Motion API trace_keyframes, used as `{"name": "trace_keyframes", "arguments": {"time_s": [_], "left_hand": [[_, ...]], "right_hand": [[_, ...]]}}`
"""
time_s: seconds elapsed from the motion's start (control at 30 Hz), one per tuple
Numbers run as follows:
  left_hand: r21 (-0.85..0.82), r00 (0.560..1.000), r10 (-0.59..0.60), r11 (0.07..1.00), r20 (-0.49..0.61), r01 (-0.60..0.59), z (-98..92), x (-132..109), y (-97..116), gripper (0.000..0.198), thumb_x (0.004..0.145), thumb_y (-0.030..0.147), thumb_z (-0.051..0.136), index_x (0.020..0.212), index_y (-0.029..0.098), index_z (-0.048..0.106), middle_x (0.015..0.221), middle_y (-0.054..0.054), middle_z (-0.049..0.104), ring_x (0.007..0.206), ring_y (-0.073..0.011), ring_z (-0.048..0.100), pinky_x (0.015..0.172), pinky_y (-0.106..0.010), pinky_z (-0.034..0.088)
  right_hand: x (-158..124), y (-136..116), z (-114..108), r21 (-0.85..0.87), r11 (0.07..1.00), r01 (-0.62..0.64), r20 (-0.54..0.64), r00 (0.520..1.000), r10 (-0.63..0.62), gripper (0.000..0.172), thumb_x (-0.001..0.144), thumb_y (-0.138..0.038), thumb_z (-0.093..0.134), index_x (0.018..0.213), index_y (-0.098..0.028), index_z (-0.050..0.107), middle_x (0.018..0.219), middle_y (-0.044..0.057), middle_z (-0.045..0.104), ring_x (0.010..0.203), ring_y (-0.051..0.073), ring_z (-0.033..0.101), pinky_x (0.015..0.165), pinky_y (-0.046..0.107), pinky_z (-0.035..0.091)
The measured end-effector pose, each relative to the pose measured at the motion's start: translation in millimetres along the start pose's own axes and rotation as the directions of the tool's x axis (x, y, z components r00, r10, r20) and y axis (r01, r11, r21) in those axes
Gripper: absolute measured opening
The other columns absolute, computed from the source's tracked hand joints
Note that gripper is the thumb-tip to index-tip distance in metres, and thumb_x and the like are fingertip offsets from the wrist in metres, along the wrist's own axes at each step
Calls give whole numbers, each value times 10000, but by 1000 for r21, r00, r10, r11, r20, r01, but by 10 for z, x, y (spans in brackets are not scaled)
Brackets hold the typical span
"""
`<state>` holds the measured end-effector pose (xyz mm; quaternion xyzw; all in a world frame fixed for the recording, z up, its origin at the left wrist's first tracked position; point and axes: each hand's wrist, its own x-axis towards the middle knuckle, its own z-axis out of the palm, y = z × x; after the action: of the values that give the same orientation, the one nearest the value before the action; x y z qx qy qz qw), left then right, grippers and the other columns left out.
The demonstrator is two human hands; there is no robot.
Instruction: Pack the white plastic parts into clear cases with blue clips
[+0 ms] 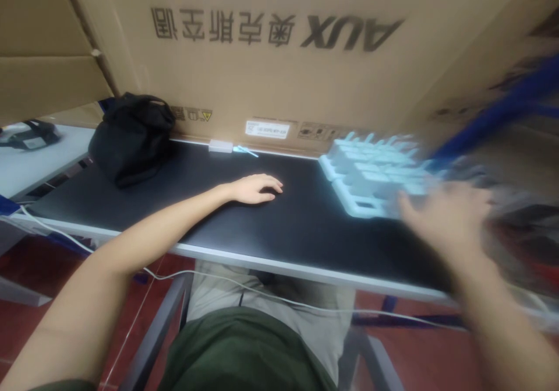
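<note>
My left hand rests palm down on the black table top, fingers loosely curled and holding nothing. My right hand is smeared by motion at the right. It reaches to the near edge of a pale blue-white tray with many small compartments. Whether its fingers touch or grip the tray cannot be made out. The tray lies tilted on the right part of the table.
A black bag sits at the back left. A small white block and a pale blue strip lie by the large cardboard box behind. A blurred blue bar is at the right. A white cable hangs below the table edge.
</note>
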<state>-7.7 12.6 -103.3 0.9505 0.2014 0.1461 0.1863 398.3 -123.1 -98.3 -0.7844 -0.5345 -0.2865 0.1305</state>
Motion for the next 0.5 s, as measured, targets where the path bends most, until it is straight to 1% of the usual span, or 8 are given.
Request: {"name": "trace_keyframes", "arguments": {"time_s": [0.1, 0.17, 0.2, 0.27, 0.33, 0.4, 0.5], "left_hand": [[3, 1000, -4, 1000, 4, 4, -3, -2, 5, 301, 1012, 304, 588, 1279, 229, 704, 1510, -75, 629, 1428, -220, 564, 1243, -412, 389], [5, 1000, -5, 1000, 5, 5, -6, -4, 8, 304, 1014, 308, 585, 1281, 224, 702, 1511, -77, 628, 1429, -220, 563, 1244, -411, 386], [5, 1000, -5, 1000, 5, 5, -7, -4, 8, 303, 1015, 311, 583, 1281, 227, 701, 1512, -75, 626, 1428, -219, 563, 1244, -413, 386], [4, 1000, -2, 1000, 5, 2, -9, -4, 7, 298, 1017, 318, 582, 1278, 236, 700, 1514, -72, 625, 1427, -220, 563, 1240, -417, 390], [5, 1000, -2, 1000, 3, 2, -11, -4, 6, 297, 1015, 318, 584, 1276, 238, 701, 1516, -74, 624, 1429, -226, 560, 1239, -424, 390], [6, 1000, -4, 1000, 2, 4, -12, -5, 6, 299, 1014, 314, 585, 1278, 238, 701, 1518, -77, 622, 1437, -232, 553, 1242, -430, 386], [-2, 1000, 1, 1000, -1, -1, -11, -5, 12, 296, 1008, 310, 590, 1270, 234, 706, 1514, -84, 626, 1436, -240, 554, 1241, -444, 385]], "right_hand": [[-54, -41, -15, 84, 996, -23, -28, 999, 26, 780, 1016, -636, 287, 1520, -92, 529, 1484, 328, 443, 1376, 512, 386, 993, 653, 371], [-87, -66, 0, 105, 994, -25, -39, 999, 29, 823, 1001, -662, 291, 1554, -81, 478, 1525, 318, 415, 1394, 515, 352, 1009, 678, 359], [-102, -77, 12, 99, 995, -21, -46, 999, 26, 845, 995, -676, 283, 1544, -64, 479, 1537, 316, 408, 1394, 516, 346, 1016, 685, 358], [-131, -96, 39, 66, 998, -10, -59, 998, 13, 867, 984, -684, 272, 1482, -17, 515, 1541, 326, 411, 1387, 514, 352, 1031, 687, 363], [-159, -111, 60, 33, 999, 4, -71, 997, -2, 861, 966, -677, 308, 1433, 11, 532, 1520, 332, 441, 1385, 501, 366, 1040, 675, 380], [-186, -123, 70, 20, 1000, 18, -87, 996, -17, 849, 946, -665, 360, 1440, 8, 510, 1493, 324, 479, 1400, 480, 375, 1050, 666, 395], [-222, -141, 52, 36, 998, 46, -113, 993, -42, 838, 942, -647, 367, 1471, -5, 473, 1488, 316, 511, 1445, 458, 376, 1080, 666, 403]]}}
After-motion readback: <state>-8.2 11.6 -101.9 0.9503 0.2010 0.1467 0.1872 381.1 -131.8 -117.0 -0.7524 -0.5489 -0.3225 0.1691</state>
